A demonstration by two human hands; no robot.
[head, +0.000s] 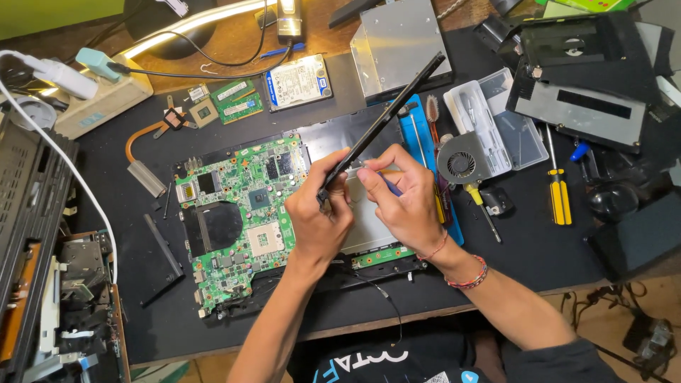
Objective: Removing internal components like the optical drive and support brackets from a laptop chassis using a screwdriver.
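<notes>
My left hand [318,216] grips the near end of a long, thin black laptop part [386,117] and holds it tilted up and away to the right. My right hand [404,202] is closed around a blue-handled tool [389,186], whose tip meets the black part near my left fingers. Both hands hover over an opened laptop base with a green motherboard [241,213] exposed. Two bead bracelets [464,273] circle my right wrist.
On the black mat lie a round cooling fan [461,164], yellow-handled screwdrivers [560,195], a clear tool case [496,120], a hard drive [298,81], memory sticks [237,101], a copper heat pipe [142,152] and a silver optical drive [394,46]. Dismantled devices stand at far left and upper right.
</notes>
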